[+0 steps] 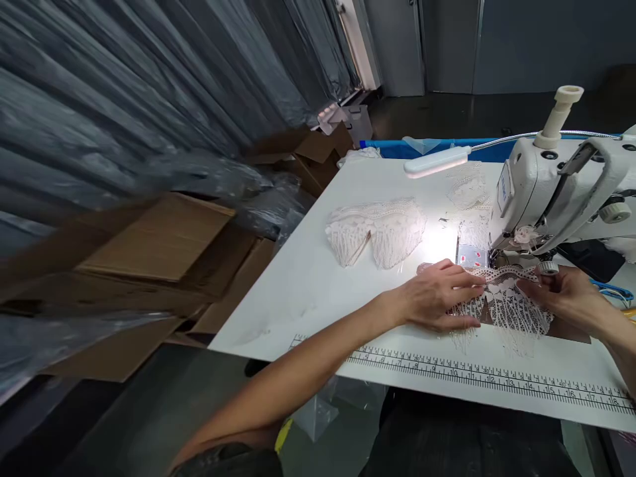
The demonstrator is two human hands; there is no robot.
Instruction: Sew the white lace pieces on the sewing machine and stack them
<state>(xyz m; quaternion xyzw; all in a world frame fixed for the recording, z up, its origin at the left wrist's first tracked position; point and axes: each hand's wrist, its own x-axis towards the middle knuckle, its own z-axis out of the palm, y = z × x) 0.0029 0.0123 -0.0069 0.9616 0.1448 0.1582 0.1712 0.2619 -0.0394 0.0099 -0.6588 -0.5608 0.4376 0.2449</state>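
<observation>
A piece of white fringed lace lies at the needle area of a white sewing machine, its strands hanging toward the table's front edge. My left hand rests on the left part of this lace, fingers stretched out and apart, just in front of the metal plate. On the other side, my right hand pinches the lace's upper edge between thumb and fingers, beneath the machine head. The exact fingertip contact there is partly hidden. Brownish material shows under the lace near my right hand.
More fringed lace is spread on the white table to the left. A lamp shines beside the machine. Printed ruler marks run along the front edge. Open cardboard boxes and plastic stand left of the table.
</observation>
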